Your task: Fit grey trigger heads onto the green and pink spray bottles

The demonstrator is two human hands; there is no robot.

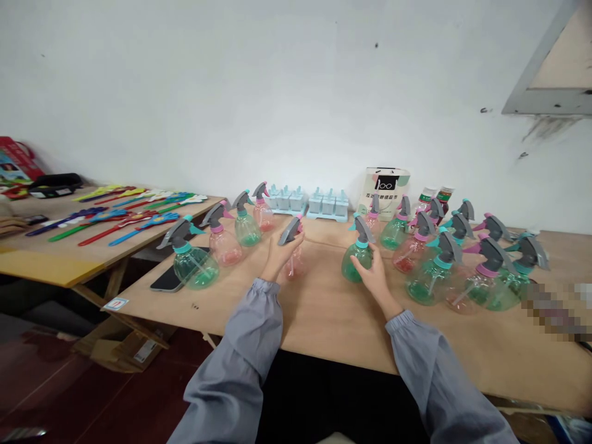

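Note:
My left hand (279,256) is wrapped round the upper part of a pink spray bottle (295,264) with a grey head, hiding some of its body. With thumb and fingers, my right hand (377,274) grips a green spray bottle (352,266) that has a grey head and turquoise collar. Both bottles are upright over the wooden table (319,314). To the left, pink and green spray bottles alternate in a slanting row, the nearest a green one (197,268). Several more stand grouped at the right, among them a green spray bottle (428,280) beside my right hand.
Light-blue popsicle moulds (327,206) and a printed box (383,185) stand against the wall. A dark phone (165,280) lies by the left row. Another table (97,246) at the left carries colourful hand-shaped strips (139,225). A cardboard box (123,351) sits on the floor.

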